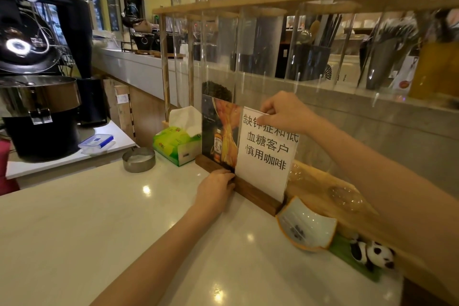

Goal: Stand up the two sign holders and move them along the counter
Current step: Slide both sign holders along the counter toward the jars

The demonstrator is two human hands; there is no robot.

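Observation:
Two sign holders stand upright side by side on the white counter (124,218), each on a dark wooden base. The nearer one, a white sign holder (267,156) with black Chinese text, is held by both hands. My right hand (285,113) pinches its top edge. My left hand (218,184) grips the left end of its wooden base (258,195). Just behind and to the left stands the picture sign holder (218,131), showing a bottle on a dark and orange print.
A green tissue pack (175,144) and a round metal tin (138,159) sit left of the signs. A ceramic dish (308,228), a panda toy (372,253) and a wooden board (330,194) lie to the right. A wood-and-acrylic rack (273,2) rises behind. A black roaster (39,117) stands far left.

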